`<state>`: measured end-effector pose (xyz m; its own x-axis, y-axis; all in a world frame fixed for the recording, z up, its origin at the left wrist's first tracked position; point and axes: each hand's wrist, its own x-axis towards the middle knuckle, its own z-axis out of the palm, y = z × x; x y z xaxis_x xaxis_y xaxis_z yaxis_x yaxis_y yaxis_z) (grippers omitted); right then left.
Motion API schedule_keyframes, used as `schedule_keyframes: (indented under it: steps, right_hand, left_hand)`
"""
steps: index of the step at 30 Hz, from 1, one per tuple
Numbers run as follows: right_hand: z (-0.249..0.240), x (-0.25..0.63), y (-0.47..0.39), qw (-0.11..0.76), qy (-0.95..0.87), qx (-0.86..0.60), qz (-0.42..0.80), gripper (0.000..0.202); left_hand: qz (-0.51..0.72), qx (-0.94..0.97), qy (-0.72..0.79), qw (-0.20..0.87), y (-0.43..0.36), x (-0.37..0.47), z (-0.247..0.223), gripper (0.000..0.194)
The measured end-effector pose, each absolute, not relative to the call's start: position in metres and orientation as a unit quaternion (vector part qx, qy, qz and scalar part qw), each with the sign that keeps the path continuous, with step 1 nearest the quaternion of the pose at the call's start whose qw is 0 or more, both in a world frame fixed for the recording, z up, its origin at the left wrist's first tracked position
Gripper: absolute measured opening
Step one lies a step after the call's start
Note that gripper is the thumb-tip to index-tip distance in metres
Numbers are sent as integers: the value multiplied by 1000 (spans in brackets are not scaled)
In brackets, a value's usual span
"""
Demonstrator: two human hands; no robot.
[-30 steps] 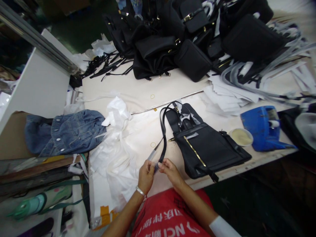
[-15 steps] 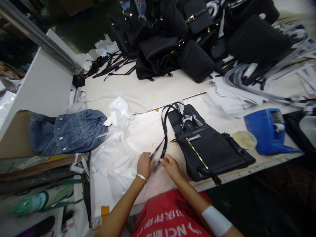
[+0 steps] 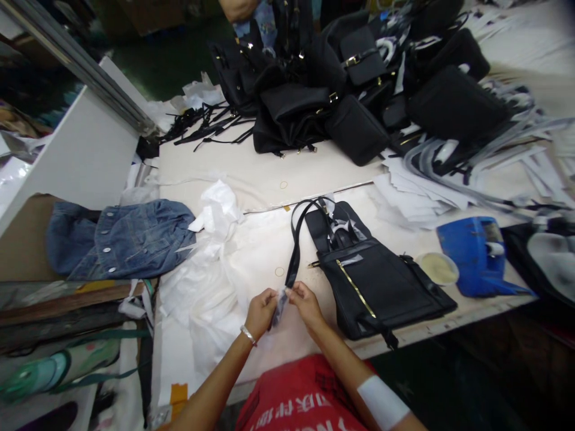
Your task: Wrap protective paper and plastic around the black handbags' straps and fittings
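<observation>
A black bag [image 3: 381, 284] with a gold zipper lies on the table to the right of my hands, its flap folded open toward the back. Two long black straps [image 3: 295, 248] run from its top and come together between my hands. Clear plastic wrap [image 3: 279, 306] covers the strap ends. My left hand [image 3: 262, 312] pinches the wrapped ends from the left. From the right, my right hand [image 3: 305, 303] pinches the straps at the upper edge of the wrap.
Black bags [image 3: 291, 114] are piled at the back. White tissue [image 3: 206, 287] and a denim jacket [image 3: 126, 239] lie at left. At right are paper sheets [image 3: 417, 194], a round dish [image 3: 438, 269] and a blue container [image 3: 476, 257]. A person's hand [image 3: 240, 9] shows at the top.
The two straps, spread apart before, now lie together. My left hand has shifted slightly down and left along the wrapped ends; my right hand stays close to the straps.
</observation>
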<state>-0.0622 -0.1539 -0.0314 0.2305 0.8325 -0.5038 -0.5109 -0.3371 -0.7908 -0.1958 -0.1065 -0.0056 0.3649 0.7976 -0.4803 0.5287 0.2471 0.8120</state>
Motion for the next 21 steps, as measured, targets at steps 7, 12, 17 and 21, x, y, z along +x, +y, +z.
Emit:
schedule_keyframes:
  steps: [7,12,17,21]
  right_hand:
    - [17,-56,-152,572,-122,-544,601,20]
    - [80,-23,-148,624,-10,-451,638,24]
    - [108,-16,-166,597,-10,-445,668,34]
    - [92,-20,-208,530,-11,-455,716,35]
  left_hand:
    - [144,644,488,572,-115,-205,43,29]
    - [103,816,379,425,-114,-221,74,43]
    - [8,867,451,211,-64,-238,49,28]
    - [-15,848,506,158,-6,-261,26,30]
